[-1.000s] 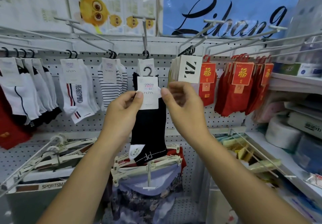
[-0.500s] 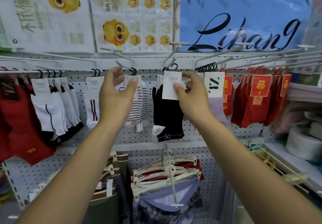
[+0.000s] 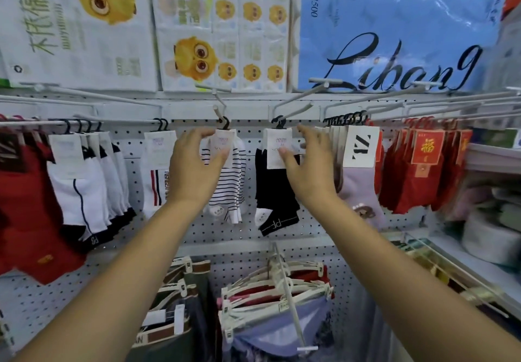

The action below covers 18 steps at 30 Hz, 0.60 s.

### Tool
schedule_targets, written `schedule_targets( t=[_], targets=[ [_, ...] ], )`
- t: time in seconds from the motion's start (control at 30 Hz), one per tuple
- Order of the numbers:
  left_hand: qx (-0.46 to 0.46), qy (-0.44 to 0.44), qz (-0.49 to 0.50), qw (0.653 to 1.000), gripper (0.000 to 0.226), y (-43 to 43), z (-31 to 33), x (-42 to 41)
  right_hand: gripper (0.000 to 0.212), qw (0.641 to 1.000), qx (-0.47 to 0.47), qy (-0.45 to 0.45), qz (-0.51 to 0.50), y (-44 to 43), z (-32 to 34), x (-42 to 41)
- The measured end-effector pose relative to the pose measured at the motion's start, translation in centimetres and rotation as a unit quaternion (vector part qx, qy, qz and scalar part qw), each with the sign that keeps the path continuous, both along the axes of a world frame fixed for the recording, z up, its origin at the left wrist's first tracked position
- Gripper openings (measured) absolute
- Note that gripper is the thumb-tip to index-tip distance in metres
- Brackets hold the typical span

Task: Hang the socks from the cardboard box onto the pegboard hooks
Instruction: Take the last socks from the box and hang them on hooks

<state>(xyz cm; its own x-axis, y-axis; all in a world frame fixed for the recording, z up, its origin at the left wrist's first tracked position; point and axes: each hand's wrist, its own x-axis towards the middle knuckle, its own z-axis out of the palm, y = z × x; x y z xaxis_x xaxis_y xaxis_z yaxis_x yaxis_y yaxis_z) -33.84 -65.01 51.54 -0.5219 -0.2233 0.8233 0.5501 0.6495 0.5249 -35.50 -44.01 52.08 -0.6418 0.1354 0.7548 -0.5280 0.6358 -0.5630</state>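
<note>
Head view: black socks [image 3: 275,192] hang by their plastic hanger [image 3: 279,121] on a pegboard hook [image 3: 294,109], just beside the striped socks [image 3: 228,189]. Fingers of the right hand [image 3: 307,170] are spread loose, thumb resting on the header card [image 3: 277,147], no pinch. The left hand [image 3: 194,170] cups the striped pair's card; grip or touch, can't tell. Socks look light and floppy, card stiff: hold the card, just under the hanger.
</note>
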Motion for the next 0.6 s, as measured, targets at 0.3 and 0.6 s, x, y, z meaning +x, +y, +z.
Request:
schedule_targets(
  t=[0.3, 0.6],
  targets=[
    [-0.313, -0.006, 0.138, 0.94, 0.07, -2.3, -2.5, -3.8, 0.058, 0.975, 0.208, 0.06, -0.045, -1.2, -2.3, -3.2],
    [-0.317, 0.046, 0.127, 0.939, 0.062, -2.9, -3.4, -4.4, 0.056, 0.978, 0.193, 0.067, -0.051, -0.8, -2.1, -1.2]
  ],
)
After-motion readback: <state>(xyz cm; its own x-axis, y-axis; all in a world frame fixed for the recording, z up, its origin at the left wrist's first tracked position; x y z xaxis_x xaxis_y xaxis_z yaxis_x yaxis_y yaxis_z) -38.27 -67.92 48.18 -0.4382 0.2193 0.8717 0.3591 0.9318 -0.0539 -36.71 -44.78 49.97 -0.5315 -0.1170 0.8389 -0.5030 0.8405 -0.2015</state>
